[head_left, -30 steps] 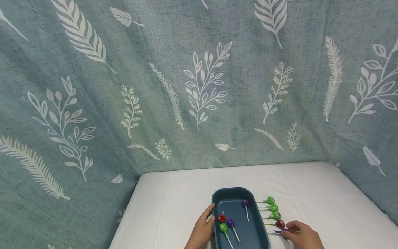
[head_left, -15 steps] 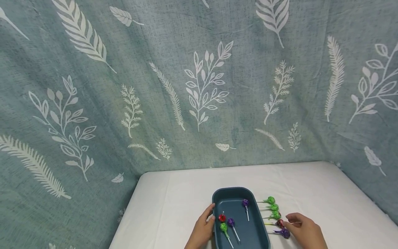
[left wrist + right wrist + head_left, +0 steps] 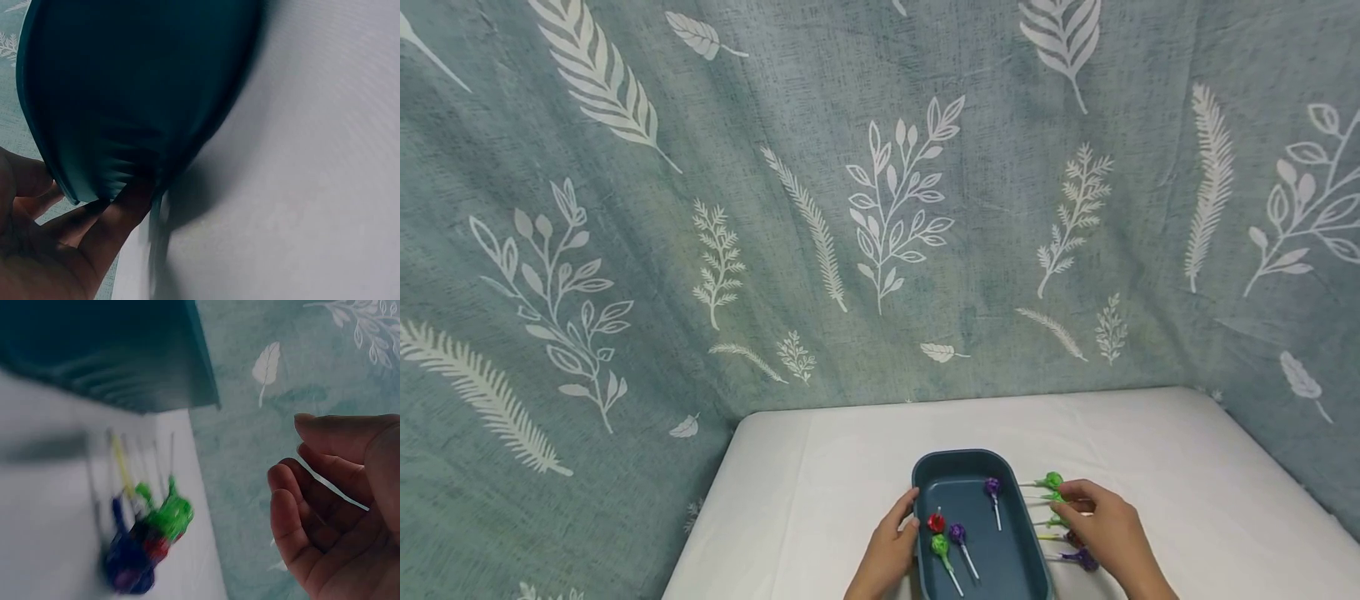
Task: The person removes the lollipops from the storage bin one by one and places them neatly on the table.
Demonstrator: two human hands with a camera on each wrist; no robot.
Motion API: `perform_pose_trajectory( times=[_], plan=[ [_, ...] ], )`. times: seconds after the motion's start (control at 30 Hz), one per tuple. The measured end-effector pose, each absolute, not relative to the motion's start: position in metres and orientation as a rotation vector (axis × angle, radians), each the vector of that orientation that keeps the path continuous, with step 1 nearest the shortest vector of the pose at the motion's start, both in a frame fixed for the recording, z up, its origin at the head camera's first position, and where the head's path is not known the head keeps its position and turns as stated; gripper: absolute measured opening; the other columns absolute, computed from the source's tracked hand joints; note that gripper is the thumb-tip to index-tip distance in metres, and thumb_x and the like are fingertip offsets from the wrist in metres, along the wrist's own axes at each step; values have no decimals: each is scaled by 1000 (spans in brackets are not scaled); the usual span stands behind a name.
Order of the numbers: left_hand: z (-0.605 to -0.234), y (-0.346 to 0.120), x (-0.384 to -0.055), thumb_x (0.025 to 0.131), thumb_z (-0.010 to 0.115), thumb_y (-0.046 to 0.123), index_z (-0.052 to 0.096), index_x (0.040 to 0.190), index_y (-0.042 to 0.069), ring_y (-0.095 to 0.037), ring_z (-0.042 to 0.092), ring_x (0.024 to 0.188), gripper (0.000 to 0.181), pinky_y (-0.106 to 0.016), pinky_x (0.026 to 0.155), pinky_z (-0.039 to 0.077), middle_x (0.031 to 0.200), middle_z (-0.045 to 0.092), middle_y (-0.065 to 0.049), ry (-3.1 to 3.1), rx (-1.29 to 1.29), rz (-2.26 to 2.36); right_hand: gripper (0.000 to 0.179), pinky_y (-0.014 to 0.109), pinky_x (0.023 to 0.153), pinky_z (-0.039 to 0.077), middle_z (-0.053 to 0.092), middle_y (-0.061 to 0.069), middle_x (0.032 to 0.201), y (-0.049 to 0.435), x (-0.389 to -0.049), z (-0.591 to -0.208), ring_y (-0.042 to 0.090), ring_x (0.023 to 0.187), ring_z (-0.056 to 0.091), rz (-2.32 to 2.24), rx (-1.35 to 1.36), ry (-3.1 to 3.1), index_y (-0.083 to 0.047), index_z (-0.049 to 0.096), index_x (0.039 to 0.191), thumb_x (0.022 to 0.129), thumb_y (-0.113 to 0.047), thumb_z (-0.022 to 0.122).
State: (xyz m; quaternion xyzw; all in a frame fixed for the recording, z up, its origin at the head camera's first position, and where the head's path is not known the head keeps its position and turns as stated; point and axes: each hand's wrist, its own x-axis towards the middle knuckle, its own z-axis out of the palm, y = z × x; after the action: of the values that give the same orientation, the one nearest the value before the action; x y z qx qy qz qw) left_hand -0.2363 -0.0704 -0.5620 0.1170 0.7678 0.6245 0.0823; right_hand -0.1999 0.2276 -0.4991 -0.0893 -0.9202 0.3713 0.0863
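I thought the right hand [image 3: 1101,518], thumb and fingers apart, needed gentleness among the green lollipops [image 3: 1053,480] beside the tray's [image 3: 958,502] right edge.

Blue-green cloth [image 3: 985,167] printed with white leaves [image 3: 936,352] hangs behind and beside a white-covered table [image 3: 820,483].

The left hand [image 3: 889,546] has its fingers extended, while the right hand [image 3: 1107,527] has fingers loosely curved.
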Motion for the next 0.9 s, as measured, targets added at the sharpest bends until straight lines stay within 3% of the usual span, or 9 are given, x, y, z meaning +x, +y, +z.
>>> perform_pose_trajectory(
  times=[0.3, 0.63, 0.9],
  plan=[
    [-561, -70, -236, 94, 42, 15, 38, 135, 16, -31, 55, 99, 41, -35, 64, 53, 132, 38, -19, 2299, 345, 1863, 42, 39, 67, 49, 65, 0, 89, 199, -216, -480, 18, 82, 61, 1114, -56, -2711, -14, 63, 101, 74, -45, 66],
    [-563, -71, -237, 93, 41, 12, 37, 135, 13, -37, 54, 98, 41, -37, 60, 53, 131, 37, -23, 2275, 367, 1878, 37, 43, 71, 48, 64, 2, 90, 171, -233, -473, 20, 84, 60, 1150, 4, -2723, -10, 63, 100, 74, -36, 69],
    [-566, -72, -239, 93, 41, 10, 37, 134, 10, -41, 52, 100, 41, -38, 60, 53, 131, 36, -26, 2263, 389, 1893, 25, 44, 75, 46, 63, 2, 94, 158, -245, -478, 22, 87, 59, 1119, 56, -2740, -9, 63, 101, 81, -24, 64]
  ],
)
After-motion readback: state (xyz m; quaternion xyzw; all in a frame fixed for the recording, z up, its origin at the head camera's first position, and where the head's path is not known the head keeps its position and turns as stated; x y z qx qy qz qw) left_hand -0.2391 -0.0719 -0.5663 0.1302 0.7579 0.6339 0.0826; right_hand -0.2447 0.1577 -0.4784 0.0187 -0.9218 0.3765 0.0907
